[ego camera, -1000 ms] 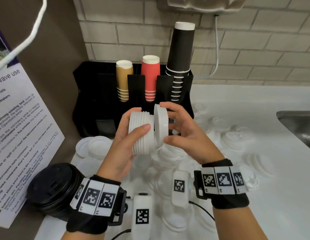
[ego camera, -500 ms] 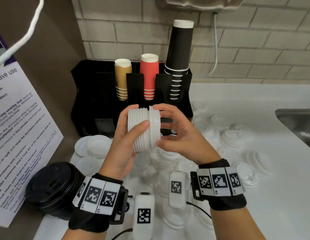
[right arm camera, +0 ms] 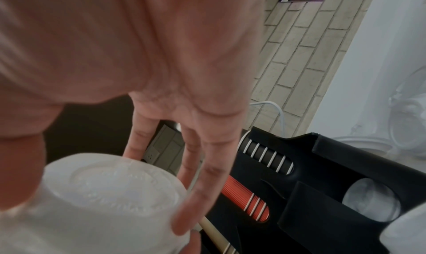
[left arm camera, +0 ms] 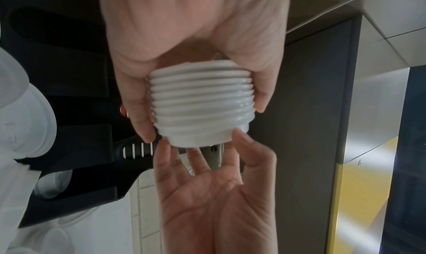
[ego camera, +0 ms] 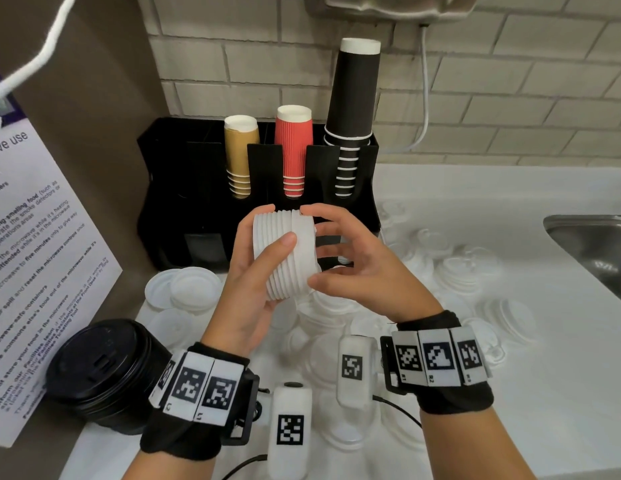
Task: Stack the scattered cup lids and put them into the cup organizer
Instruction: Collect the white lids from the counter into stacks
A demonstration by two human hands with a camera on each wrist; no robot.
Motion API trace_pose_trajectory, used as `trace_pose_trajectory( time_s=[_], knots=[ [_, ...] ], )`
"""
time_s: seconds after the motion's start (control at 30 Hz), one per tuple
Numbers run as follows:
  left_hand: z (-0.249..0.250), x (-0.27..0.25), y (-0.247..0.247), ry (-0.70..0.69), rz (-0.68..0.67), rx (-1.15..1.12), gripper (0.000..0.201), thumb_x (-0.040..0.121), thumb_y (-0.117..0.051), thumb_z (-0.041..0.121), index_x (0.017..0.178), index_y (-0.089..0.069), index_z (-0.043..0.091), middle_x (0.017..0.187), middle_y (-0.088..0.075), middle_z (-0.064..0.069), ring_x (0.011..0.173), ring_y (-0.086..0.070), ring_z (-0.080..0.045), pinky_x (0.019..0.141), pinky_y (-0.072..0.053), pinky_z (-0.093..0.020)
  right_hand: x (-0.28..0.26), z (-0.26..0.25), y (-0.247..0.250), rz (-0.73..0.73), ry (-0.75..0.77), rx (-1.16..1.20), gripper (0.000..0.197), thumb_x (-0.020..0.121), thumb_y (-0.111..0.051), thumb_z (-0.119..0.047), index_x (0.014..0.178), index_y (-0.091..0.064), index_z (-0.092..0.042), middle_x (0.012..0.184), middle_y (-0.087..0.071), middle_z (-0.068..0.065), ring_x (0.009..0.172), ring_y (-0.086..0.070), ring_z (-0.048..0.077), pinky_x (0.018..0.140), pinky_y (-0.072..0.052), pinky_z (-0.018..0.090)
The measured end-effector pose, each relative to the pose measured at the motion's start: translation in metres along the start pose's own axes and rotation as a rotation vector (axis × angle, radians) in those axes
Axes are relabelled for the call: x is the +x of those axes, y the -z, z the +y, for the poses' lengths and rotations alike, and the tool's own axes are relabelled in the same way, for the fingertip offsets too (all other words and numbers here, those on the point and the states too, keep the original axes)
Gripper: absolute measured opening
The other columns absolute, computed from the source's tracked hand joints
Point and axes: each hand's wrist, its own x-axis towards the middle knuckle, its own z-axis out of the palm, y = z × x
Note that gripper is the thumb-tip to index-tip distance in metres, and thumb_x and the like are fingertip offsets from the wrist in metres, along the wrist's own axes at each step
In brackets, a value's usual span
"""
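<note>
Lid now seated — left hand [ego camera: 246, 292] grips stack [ego camera: 285, 254]

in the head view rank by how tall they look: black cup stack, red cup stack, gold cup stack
1. black cup stack, clearly tallest
2. red cup stack
3. gold cup stack; only slightly below red, so nearly alike

Left hand [ego camera: 253, 271] curled, right hand [ego camera: 354, 268] spread
</note>
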Motion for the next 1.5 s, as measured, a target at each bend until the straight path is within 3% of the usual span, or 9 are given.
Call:
trace_pose_trajectory(
  time_s=[0.23,0.4,0.53,0.6,0.77,0.9,1.1,1.3,1.5],
  knots=[
    [-0.002,-0.002,-0.001,0.003,-0.032,0.001,0.064,0.064,-0.073,0.041,0.125,-0.053,0.04,0.127,-0.061,-0.001,0.114,-0.061,-0.03,0.07,-0.059,-0.035,-0.004,0.0,-0.002,0.004,0.003,0.007,0.072,0.073,-0.071,-0.009,0.131,-0.045,-0.042,0.121,-0.054,-0.006,0.106,-0.06,0.011,0.081,-0.056,0.03],
    [0.002,0.004,0.008,-0.051,0.058,-0.022,0.058,0.065,-0.072,0.041,0.12,-0.056,0.038,0.12,-0.063,0.003,0.104,-0.065,-0.018,0.07,-0.059,-0.037,0.006,-0.002,0.006,-0.027,-0.037,-0.058,0.096,0.076,-0.079,-0.014,0.14,-0.016,-0.051,0.127,-0.049,0.001,0.114,-0.057,0.013,0.089,-0.054,0.034],
    [0.016,0.01,0.026,-0.098,0.16,-0.036,0.052,0.07,-0.07,0.038,0.12,-0.054,0.035,0.117,-0.063,0.005,0.105,-0.063,-0.016,0.082,-0.054,-0.05,0.014,-0.002,0.007,-0.306,0.042,-0.559,0.056,0.081,-0.074,-0.016,0.131,-0.048,-0.02,0.112,-0.052,-0.01,0.101,-0.053,0.006,0.084,-0.043,0.012],
    [0.022,0.009,0.032,-0.092,0.194,-0.041,0.068,0.064,-0.073,0.043,0.127,-0.052,0.032,0.123,-0.061,0.001,0.111,-0.061,-0.019,0.084,-0.054,-0.05,0.008,0.008,0.001,-0.584,0.025,-0.849,0.05,0.081,-0.074,-0.023,0.127,-0.055,-0.019,0.116,-0.054,-0.003,0.107,-0.051,0.015,0.091,-0.043,0.021],
    [0.025,0.003,0.038,-0.094,0.214,-0.027,0.064,0.066,-0.072,0.041,0.126,-0.051,0.035,0.131,-0.056,0.0,0.12,-0.056,-0.023,0.088,-0.055,-0.053,-0.013,0.035,-0.005,-0.898,0.023,-1.429,0.09,0.068,-0.08,-0.036,0.141,-0.028,-0.037,0.133,-0.033,0.003,0.115,-0.037,0.023,0.079,-0.032,0.031],
    [0.025,0.0,0.038,-0.099,0.205,0.005,0.054,0.074,-0.066,0.037,0.125,-0.05,0.036,0.128,-0.055,0.003,0.122,-0.054,-0.024,0.091,-0.052,-0.054,-0.021,0.045,-0.008,-0.971,0.178,-1.669,0.102,0.066,-0.08,-0.029,0.146,-0.017,-0.039,0.146,-0.02,0.006,0.125,-0.031,0.029,0.091,-0.035,0.039],
    [0.026,-0.004,0.039,-0.118,0.217,0.015,0.051,0.077,-0.062,0.034,0.127,-0.048,0.035,0.129,-0.054,0.001,0.126,-0.051,-0.027,0.094,-0.05,-0.056,-0.012,0.046,-0.024,-0.967,0.217,-1.719,0.095,0.066,-0.081,-0.034,0.143,-0.025,-0.025,0.145,-0.022,0.007,0.128,-0.029,0.029,0.095,-0.031,0.04],
    [0.03,-0.004,0.042,-0.12,0.23,0.008,0.063,0.076,-0.064,0.036,0.135,-0.044,0.028,0.133,-0.052,-0.002,0.125,-0.051,-0.027,0.088,-0.053,-0.051,0.007,0.024,-0.042,-0.707,0.224,-1.602,0.106,0.067,-0.077,-0.044,0.15,-0.014,-0.024,0.146,-0.025,0.005,0.128,-0.029,0.026,0.092,-0.031,0.041],
    [0.03,-0.003,0.043,-0.109,0.236,0.001,0.054,0.077,-0.063,0.034,0.129,-0.047,0.033,0.139,-0.05,-0.004,0.128,-0.05,-0.028,0.084,-0.057,-0.047,-0.016,0.019,-0.039,-1.138,0.164,-1.421,0.093,0.064,-0.083,-0.043,0.141,-0.033,-0.029,0.134,-0.038,0.006,0.116,-0.042,0.026,0.088,-0.037,0.038]
  ],
)
